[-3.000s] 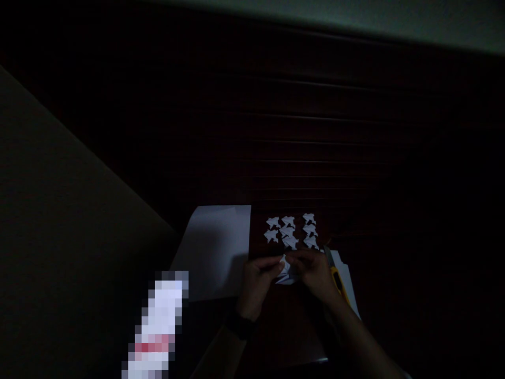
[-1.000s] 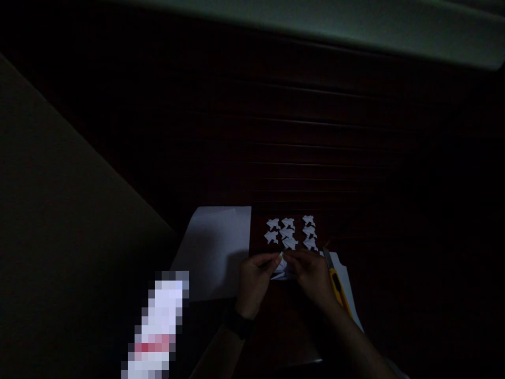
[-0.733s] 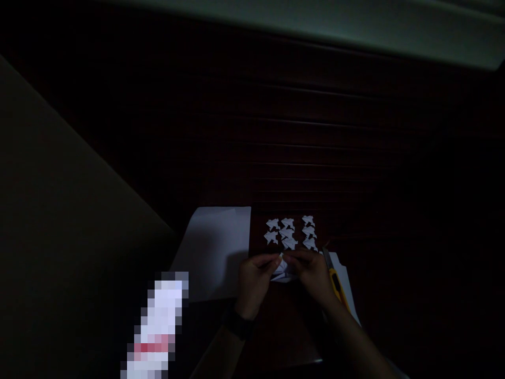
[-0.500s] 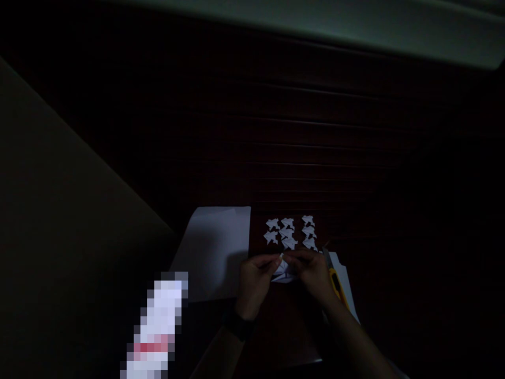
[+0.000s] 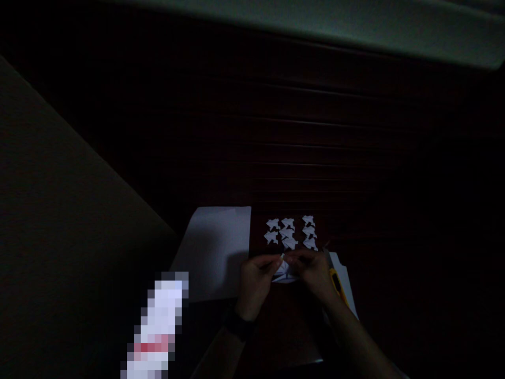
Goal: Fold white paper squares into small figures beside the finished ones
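Observation:
The scene is very dark. My left hand [image 5: 255, 281] and my right hand [image 5: 313, 273] meet over a small white folded paper piece [image 5: 284, 272] low in the picture. Both hands pinch its upper edge with fingers pressed together. A dark band is on my left wrist. Just beyond the hands lie several small white folded paper figures [image 5: 291, 231] in neat rows on the dark wooden surface [image 5: 315, 158].
A large white sheet of paper [image 5: 215, 247] lies left of the hands. A yellow utility knife [image 5: 337, 284] rests on another white sheet [image 5: 344, 281] by my right hand. A pale slanted surface [image 5: 59, 221] fills the left side; a blurred-out white patch [image 5: 158, 326] lies at lower left.
My hands stay pinched on the folded paper and shift only slightly; the paper sits a little lower and flatter between the fingers than three seconds ago.

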Motion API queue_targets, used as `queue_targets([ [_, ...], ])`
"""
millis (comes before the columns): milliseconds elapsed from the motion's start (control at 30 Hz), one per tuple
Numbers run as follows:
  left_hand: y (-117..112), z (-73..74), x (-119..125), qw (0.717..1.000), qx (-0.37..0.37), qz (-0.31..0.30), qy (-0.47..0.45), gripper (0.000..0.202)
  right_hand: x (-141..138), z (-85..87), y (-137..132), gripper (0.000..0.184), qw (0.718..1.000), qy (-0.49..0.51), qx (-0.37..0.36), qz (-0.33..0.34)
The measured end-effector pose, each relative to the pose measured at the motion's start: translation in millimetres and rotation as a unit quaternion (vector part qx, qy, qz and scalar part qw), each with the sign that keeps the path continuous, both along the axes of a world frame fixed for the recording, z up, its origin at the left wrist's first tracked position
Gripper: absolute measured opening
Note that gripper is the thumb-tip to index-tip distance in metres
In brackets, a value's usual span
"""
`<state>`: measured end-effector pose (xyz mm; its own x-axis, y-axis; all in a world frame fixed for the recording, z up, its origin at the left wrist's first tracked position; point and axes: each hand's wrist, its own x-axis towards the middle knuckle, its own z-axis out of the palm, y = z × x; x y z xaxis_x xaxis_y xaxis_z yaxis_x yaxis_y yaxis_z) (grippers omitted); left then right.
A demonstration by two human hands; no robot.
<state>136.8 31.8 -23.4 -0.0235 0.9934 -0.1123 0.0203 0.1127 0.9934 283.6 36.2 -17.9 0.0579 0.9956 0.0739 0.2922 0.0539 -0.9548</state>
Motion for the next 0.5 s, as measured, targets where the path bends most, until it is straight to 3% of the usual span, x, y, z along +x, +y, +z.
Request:
queue_targets([
  [500,-2.7,4.9,3.2,0.999,0.032,-0.016,-0.015,0.02,-0.8,4.2,-0.6,0.016,0.998,0.033,-0.045,0.032],
])
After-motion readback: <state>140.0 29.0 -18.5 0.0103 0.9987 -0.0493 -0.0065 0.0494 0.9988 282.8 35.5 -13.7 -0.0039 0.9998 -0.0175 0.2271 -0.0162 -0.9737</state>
